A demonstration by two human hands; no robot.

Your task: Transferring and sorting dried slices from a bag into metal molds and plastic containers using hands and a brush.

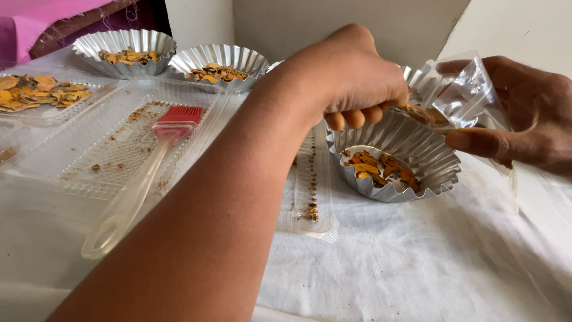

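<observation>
Two hands meet over one fluted foil cup, which we see sitting on the white cloth directly under them, with orange-yellow dried slices lying in its bottom. Our left hand reaches across from the left, fingers curled shut into a loose fist just above the cup's far rim; we cannot tell what it pinches, the fingertips are hidden. Our right hand holds a clear plastic pouch at the cup's right side, thumb laid along the lower edge, fingers behind it, the pouch mouth tilted towards the left hand. A second foil cup peeks out behind the left hand, mostly covered. Below the left forearm lies a narrow clear plastic strip dotted with orange crumbs. Further left of the forearm, a clear plastic tray carries a red-headed silicone brush with a see-through handle. Beyond that, well apart from both hands, stand two more foil cups with the same slices, plus a flat tray of slices at the far left edge.
</observation>
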